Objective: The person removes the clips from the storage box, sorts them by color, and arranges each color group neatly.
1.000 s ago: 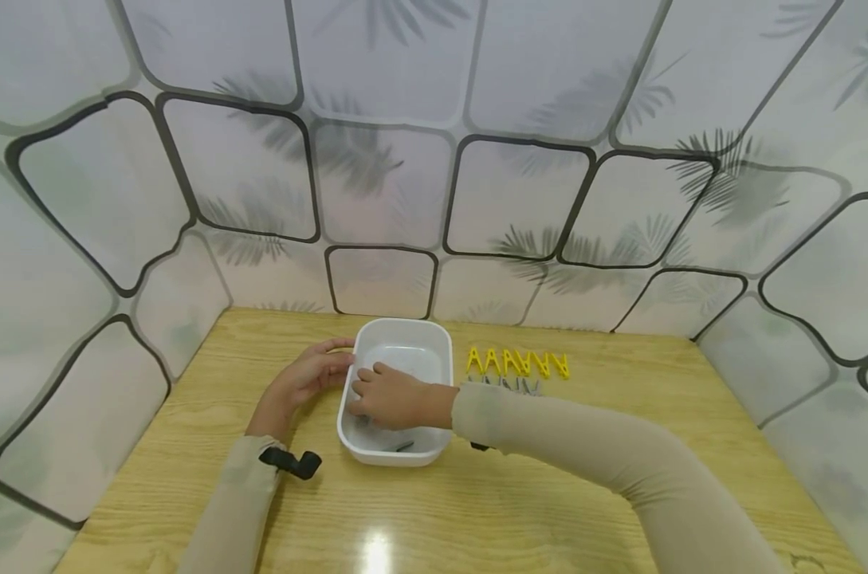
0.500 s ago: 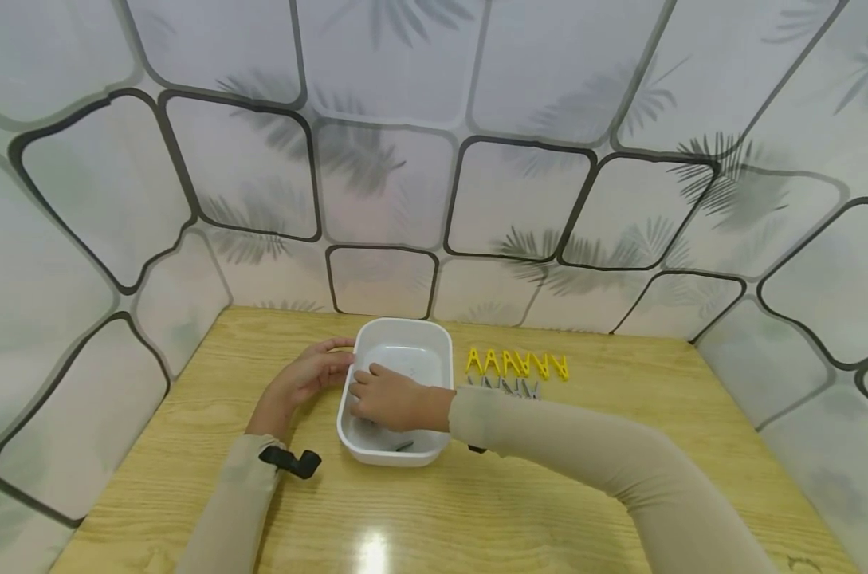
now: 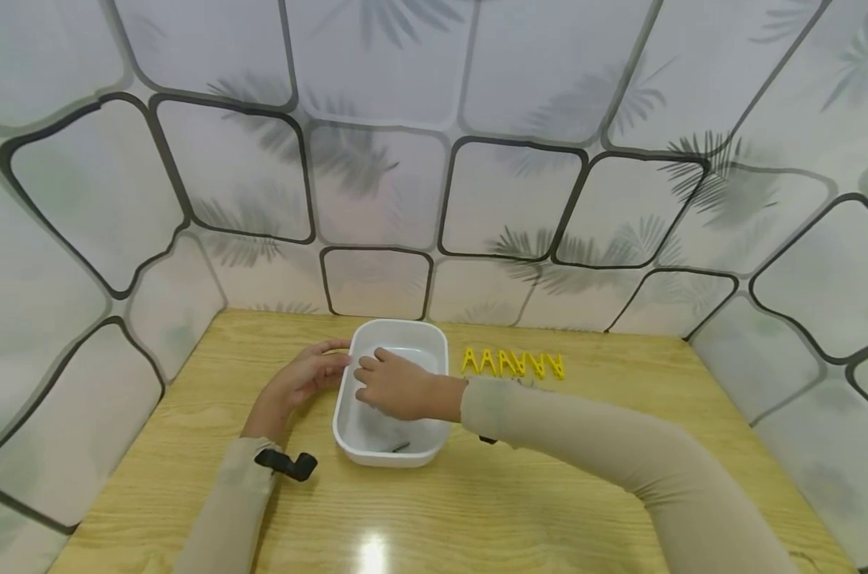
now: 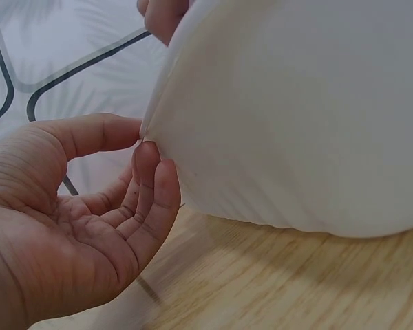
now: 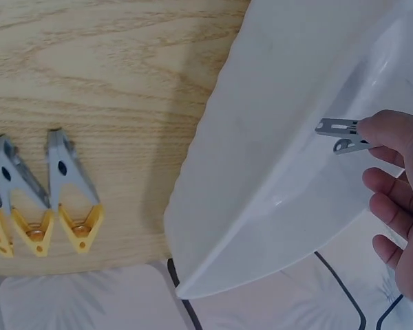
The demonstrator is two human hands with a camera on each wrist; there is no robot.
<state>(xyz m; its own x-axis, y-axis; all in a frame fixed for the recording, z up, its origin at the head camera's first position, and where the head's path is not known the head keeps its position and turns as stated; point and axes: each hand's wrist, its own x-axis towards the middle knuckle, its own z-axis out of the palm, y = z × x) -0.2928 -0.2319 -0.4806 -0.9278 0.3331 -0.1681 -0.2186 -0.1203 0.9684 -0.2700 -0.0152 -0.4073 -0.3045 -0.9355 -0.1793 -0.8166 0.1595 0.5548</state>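
A white plastic basin [image 3: 392,460] stands on the wooden table. My left hand [image 3: 306,379] is at its left side; in the left wrist view the thumb and a fingertip [image 4: 146,155] pinch the basin's rim [image 4: 151,113]. Over the inside of the basin, my right hand [image 3: 398,387] holds a grey clothespin [image 5: 341,128] between thumb and index finger, as the right wrist view shows. The other right fingers are loosely curled. A dark, slim clip-like piece [image 3: 401,446] lies on the basin floor near the front.
Right of the basin, several yellow clothespins [image 3: 512,363] lie in a row. Grey clothespins [image 5: 72,165] form a second row beside them, mostly behind the right sleeve [image 3: 520,410] in the head view. A patterned cloth wall [image 3: 376,279] borders the table's back.
My right hand has risen a little from the basin floor, toward the back and right. Its sleeve now covers most of the grey row. The left hand keeps its place at the rim.
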